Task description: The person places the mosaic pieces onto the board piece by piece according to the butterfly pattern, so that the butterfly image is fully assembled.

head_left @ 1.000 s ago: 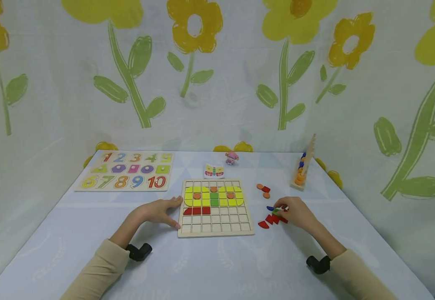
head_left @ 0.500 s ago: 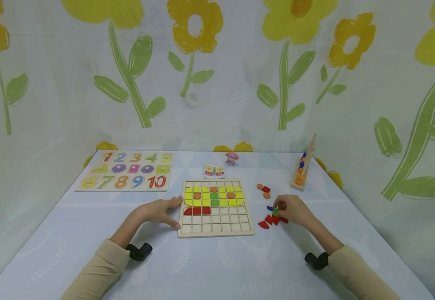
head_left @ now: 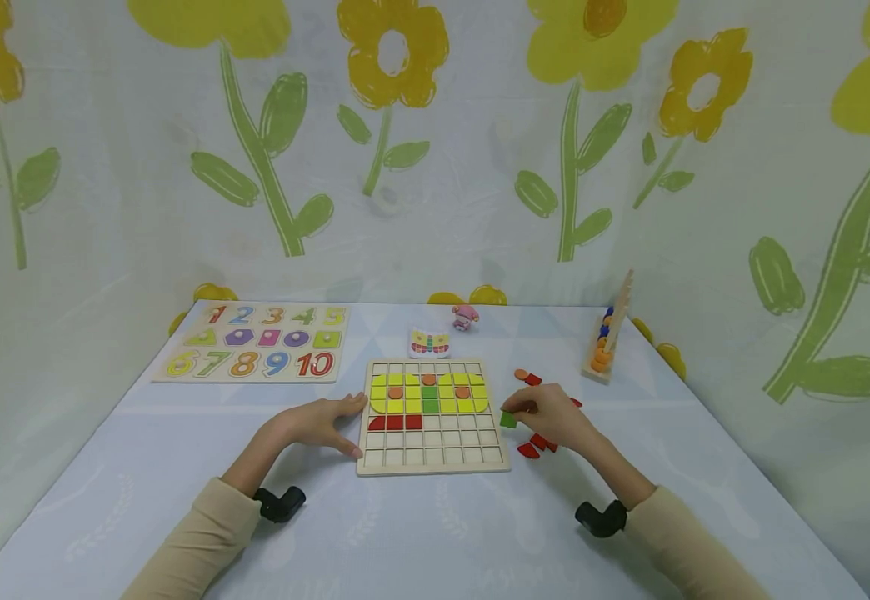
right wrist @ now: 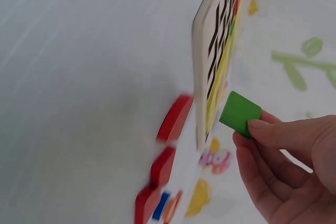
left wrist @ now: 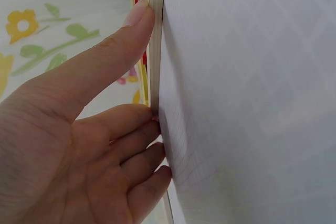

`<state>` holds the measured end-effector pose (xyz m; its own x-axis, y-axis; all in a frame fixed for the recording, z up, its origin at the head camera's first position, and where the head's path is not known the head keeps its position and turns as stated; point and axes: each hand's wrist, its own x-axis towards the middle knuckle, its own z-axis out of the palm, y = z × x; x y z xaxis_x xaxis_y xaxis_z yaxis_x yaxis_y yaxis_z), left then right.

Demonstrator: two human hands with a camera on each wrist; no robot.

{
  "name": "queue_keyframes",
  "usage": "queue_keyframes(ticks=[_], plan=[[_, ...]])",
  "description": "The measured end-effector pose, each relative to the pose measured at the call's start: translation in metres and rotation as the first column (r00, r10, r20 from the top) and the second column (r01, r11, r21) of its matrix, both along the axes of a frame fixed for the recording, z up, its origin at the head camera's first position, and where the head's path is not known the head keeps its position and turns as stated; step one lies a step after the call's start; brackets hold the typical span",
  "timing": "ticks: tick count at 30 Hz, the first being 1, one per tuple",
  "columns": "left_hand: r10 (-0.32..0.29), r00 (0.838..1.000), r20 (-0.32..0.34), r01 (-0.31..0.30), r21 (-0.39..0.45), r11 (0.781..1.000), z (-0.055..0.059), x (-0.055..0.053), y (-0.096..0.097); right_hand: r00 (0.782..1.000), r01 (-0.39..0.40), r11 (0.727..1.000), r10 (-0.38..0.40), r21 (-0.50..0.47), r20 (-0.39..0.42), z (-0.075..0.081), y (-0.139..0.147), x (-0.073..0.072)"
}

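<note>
A wooden grid board lies in the middle of the table, with yellow, orange, green and red tiles in its upper squares. My left hand rests against its left edge, thumb and fingers spread apart; in the left wrist view the thumb and fingertips touch the board's side. Between thumb and fingertips, my right hand pinches a green square tile just beyond the board's right edge. Red tiles lie below that hand, and the right wrist view also shows a blue tile.
Behind the board stand a butterfly picture card and a small pink figure. A number puzzle board lies at the back left. At the back right is a wooden bead rack. An orange disc lies right of the board.
My right hand has picked the green tile out of the pile and carried it left, close to the board's right edge. The left hand has stayed at the board.
</note>
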<state>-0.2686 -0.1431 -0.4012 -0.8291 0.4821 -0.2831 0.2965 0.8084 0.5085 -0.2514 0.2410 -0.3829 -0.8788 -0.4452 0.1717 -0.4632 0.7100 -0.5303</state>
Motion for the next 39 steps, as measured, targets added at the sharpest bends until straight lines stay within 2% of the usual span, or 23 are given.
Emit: queue_keyframes(ticks=[5,12,18,29,39], plan=[[-0.005,1.000,-0.011,0.005,0.002,1.000,-0.001,0.000,0.000,0.998,-0.064,0.998,0.064,-0.018,0.008,-0.001,-0.025,-0.001],[0.004,1.000,-0.009,-0.004,0.004,1.000,-0.001,0.000,0.000,0.993,-0.086,0.995,0.089,-0.040,0.074,-0.005,-0.057,-0.006],[0.015,1.000,-0.003,-0.015,0.000,1.000,-0.003,-0.001,0.001,0.988,-0.126,0.991,0.130,-0.050,0.079,-0.006,-0.083,-0.016],[0.029,1.000,0.001,-0.029,0.002,1.000,-0.005,-0.003,0.000,0.994,-0.100,0.995,0.101,-0.010,0.050,-0.014,-0.105,-0.030],[0.022,1.000,-0.003,-0.022,-0.007,1.000,-0.005,-0.003,0.000,0.995,-0.059,0.996,0.053,0.071,0.081,-0.016,-0.107,-0.029]])
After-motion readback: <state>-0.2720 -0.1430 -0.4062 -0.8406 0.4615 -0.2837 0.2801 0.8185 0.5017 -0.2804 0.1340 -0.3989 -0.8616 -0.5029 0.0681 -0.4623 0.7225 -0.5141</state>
